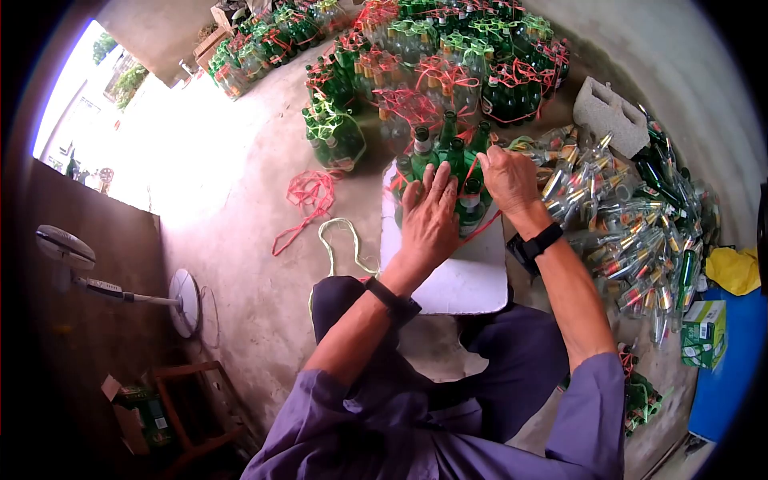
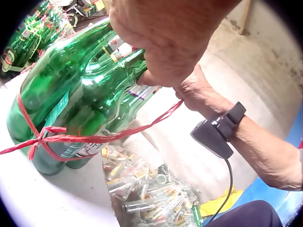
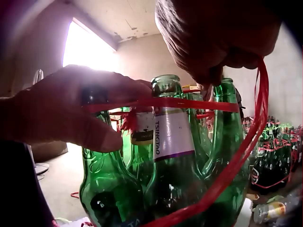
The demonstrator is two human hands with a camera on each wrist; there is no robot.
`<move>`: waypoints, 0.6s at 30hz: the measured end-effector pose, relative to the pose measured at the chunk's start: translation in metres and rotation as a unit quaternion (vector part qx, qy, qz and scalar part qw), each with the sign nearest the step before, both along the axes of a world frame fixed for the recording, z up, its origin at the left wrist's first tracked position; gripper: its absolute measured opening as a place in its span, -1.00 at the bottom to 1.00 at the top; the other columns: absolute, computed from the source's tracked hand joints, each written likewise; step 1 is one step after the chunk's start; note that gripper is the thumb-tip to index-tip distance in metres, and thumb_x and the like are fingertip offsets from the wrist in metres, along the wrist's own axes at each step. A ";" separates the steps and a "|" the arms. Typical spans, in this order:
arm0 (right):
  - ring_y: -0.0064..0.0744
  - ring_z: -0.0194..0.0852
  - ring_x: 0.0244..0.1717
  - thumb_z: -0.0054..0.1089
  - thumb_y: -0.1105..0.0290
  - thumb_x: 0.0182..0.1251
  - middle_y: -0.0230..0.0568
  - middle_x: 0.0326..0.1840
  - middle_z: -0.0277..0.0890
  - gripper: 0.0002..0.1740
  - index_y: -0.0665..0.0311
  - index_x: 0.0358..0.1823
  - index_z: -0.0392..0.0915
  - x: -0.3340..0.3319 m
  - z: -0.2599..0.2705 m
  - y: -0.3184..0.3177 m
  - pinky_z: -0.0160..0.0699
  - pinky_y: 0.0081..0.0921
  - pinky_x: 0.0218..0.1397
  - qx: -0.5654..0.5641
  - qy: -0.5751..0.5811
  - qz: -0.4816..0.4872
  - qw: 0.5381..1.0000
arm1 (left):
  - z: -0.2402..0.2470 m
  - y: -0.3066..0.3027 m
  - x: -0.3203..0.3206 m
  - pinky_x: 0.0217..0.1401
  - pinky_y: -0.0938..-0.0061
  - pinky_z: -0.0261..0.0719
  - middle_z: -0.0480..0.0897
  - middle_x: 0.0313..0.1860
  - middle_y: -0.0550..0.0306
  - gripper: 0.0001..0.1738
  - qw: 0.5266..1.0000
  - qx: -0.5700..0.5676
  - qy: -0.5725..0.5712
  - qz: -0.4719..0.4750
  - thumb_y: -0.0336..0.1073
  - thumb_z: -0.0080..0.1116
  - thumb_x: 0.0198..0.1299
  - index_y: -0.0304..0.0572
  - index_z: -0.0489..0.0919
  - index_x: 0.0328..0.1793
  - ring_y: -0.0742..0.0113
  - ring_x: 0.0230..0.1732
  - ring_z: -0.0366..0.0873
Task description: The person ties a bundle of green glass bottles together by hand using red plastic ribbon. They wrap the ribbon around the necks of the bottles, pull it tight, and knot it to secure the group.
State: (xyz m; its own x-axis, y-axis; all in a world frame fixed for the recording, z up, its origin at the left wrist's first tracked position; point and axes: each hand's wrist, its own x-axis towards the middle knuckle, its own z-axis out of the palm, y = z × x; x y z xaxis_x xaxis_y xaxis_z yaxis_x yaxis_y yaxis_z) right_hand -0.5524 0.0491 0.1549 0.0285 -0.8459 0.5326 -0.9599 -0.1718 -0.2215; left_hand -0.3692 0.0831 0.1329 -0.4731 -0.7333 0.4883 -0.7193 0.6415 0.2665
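Observation:
A cluster of green glass bottles (image 1: 448, 160) stands on a white board (image 1: 464, 280) in front of my knees. My left hand (image 1: 430, 210) lies on the bottles with its fingers straight, pressing them together. My right hand (image 1: 506, 174) is beside the cluster and grips a red string (image 2: 142, 125) pulled taut. The string wraps the bottle bodies (image 2: 71, 94) and is knotted low on one side. In the right wrist view the string (image 3: 253, 127) loops round the bottle necks, one of which carries a Tsingtao label (image 3: 170, 132). The left hand (image 3: 71, 116) covers the left bottle there.
Tied bundles of green bottles (image 1: 448, 56) fill the floor behind. A heap of loose bottles (image 1: 632, 232) lies at the right beside a concrete block (image 1: 608, 116). Loose red string (image 1: 308, 196) and pale string (image 1: 340, 244) lie at the left, a fan (image 1: 184, 302) farther left.

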 end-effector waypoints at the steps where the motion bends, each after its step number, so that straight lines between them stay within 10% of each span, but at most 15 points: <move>1: 0.03 0.66 -0.42 0.20 0.33 0.35 -0.01 -0.51 0.61 -0.77 0.26 -0.47 0.54 0.002 0.001 0.000 0.61 -0.12 -0.37 0.019 -0.006 -0.008 1.000 | 0.003 0.001 0.000 0.51 0.12 0.00 0.28 0.52 -0.10 -0.30 1.000 0.003 0.002 -0.003 -0.40 0.24 -0.02 -0.28 0.42 0.36 0.01 0.57 0.17; 9: 0.17 0.33 -0.65 0.26 0.29 0.28 0.19 -0.62 0.38 -0.63 0.44 -0.57 0.47 -0.017 -0.040 0.034 0.31 -0.11 -0.53 0.038 -0.240 -0.040 0.969 | -0.003 -0.001 0.004 0.52 0.14 -0.02 0.27 0.54 -0.03 -0.34 1.000 0.003 0.005 -0.007 -0.39 0.25 -0.02 -0.18 0.45 0.31 0.05 0.57 0.15; 14: -0.20 -0.02 -0.70 0.31 0.27 0.25 0.10 -0.71 0.29 -0.59 0.47 -0.59 0.46 -0.027 -0.078 0.028 0.13 -0.22 -0.59 0.089 -0.295 -0.047 0.950 | -0.002 -0.003 0.003 0.53 0.10 -0.05 0.27 0.53 -0.06 -0.37 1.000 0.005 -0.008 -0.011 -0.39 0.24 -0.03 -0.18 0.46 0.29 0.01 0.59 0.11; 18: -0.59 0.06 -0.66 0.31 0.23 0.24 -0.39 -0.78 0.17 -0.63 0.35 -0.61 0.52 -0.013 -0.065 0.026 0.09 -0.38 -0.55 0.230 -0.474 -0.064 0.848 | 0.022 -0.004 0.004 0.54 0.08 -0.06 0.32 0.49 -0.10 -0.34 0.999 -0.003 -0.031 -0.019 -0.40 0.21 -0.02 -0.23 0.44 0.32 -0.02 0.59 0.09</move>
